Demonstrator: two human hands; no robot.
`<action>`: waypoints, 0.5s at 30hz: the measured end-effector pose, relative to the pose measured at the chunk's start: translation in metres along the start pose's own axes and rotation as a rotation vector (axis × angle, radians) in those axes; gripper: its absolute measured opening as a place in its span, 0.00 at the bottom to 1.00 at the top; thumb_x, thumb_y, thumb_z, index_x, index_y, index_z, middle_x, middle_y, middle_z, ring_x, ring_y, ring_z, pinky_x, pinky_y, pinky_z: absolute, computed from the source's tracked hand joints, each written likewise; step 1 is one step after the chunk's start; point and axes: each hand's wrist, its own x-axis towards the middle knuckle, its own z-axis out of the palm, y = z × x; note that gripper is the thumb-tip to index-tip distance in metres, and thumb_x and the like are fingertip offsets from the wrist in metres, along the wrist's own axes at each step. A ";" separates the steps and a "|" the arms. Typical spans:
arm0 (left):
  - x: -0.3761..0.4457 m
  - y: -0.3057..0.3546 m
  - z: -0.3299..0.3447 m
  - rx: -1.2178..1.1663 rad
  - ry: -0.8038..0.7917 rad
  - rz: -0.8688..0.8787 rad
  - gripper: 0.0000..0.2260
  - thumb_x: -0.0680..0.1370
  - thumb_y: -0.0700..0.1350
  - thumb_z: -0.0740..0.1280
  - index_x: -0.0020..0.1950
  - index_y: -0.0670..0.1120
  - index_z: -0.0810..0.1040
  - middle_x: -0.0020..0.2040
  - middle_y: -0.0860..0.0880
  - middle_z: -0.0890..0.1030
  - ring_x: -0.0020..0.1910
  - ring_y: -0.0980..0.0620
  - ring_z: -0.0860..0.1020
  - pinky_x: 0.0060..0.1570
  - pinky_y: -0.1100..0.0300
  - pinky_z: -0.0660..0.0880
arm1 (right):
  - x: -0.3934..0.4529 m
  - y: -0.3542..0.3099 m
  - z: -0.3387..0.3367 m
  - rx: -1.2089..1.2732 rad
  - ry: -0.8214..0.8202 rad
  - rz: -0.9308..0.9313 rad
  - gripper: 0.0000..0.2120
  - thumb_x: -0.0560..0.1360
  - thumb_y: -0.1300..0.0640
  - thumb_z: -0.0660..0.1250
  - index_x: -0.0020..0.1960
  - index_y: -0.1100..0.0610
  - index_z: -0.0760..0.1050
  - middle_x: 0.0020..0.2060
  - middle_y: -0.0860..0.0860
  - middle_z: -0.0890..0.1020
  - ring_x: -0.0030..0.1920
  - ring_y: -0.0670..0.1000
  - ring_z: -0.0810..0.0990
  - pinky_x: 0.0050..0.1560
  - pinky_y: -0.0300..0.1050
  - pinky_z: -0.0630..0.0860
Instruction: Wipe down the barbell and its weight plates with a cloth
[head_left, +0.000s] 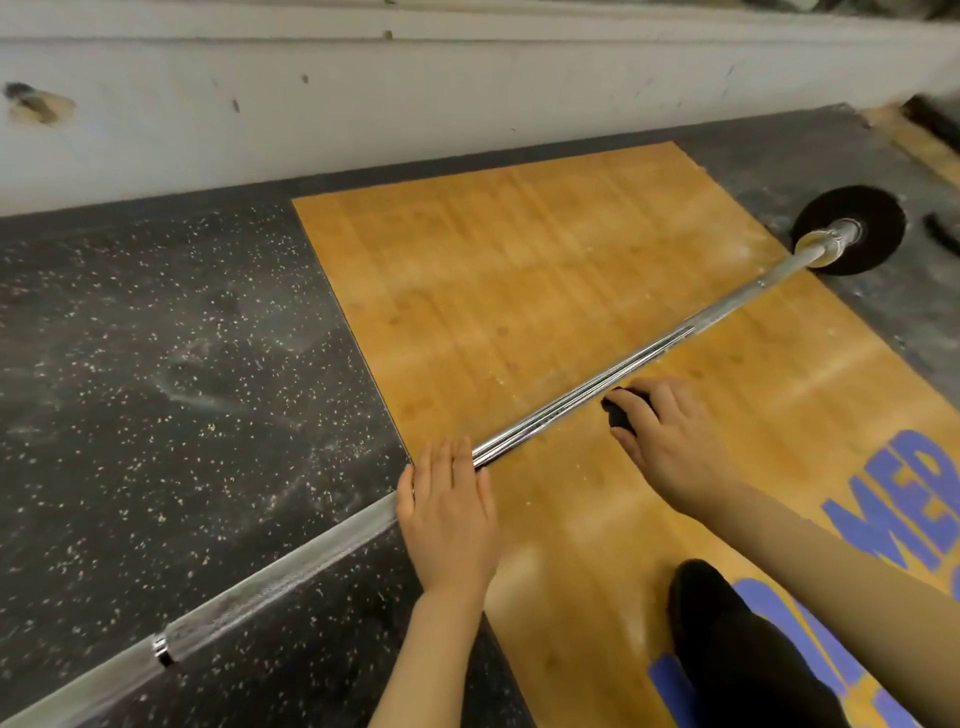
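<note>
Black rubber floor (156, 364) flecked with pale specks, dusted with white smears. Set into it, a bare wooden platform (519, 270), printed with blue lettering (904, 504) at its right near corner. Across both, on a diagonal, a chrome barbell (597, 384). At the far right end of the barbell, one black weight plate (878, 244) standing on grey rubber just off the platform's right edge.

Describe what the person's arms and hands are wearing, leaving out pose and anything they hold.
Both arms are bare as far as the frame shows: no sleeves, gloves, wraps or straps. The left hand shows no ring, watch or bracelet, and its wrist is plain. The right hand is equally unadorned, with the forearm uncovered to the picture's edge. No markings show on either.
</note>
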 end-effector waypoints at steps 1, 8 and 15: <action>0.001 0.000 0.001 0.019 0.003 0.007 0.21 0.82 0.53 0.53 0.71 0.47 0.73 0.69 0.50 0.75 0.72 0.49 0.68 0.72 0.50 0.56 | 0.002 0.001 0.003 0.006 -0.003 -0.008 0.20 0.78 0.50 0.59 0.62 0.62 0.76 0.54 0.61 0.77 0.51 0.65 0.76 0.47 0.60 0.75; 0.006 -0.004 0.005 0.085 0.100 0.076 0.27 0.83 0.57 0.45 0.70 0.45 0.73 0.68 0.48 0.75 0.73 0.46 0.66 0.70 0.47 0.58 | 0.024 -0.018 0.044 0.166 0.043 -0.084 0.17 0.79 0.51 0.62 0.61 0.62 0.77 0.55 0.61 0.78 0.52 0.64 0.76 0.52 0.60 0.75; 0.020 -0.008 0.010 0.063 0.237 0.064 0.28 0.84 0.56 0.43 0.68 0.45 0.76 0.66 0.48 0.77 0.72 0.46 0.68 0.67 0.46 0.64 | 0.060 -0.054 0.084 0.263 0.134 -0.321 0.18 0.80 0.48 0.58 0.61 0.58 0.75 0.55 0.57 0.78 0.55 0.58 0.73 0.65 0.56 0.66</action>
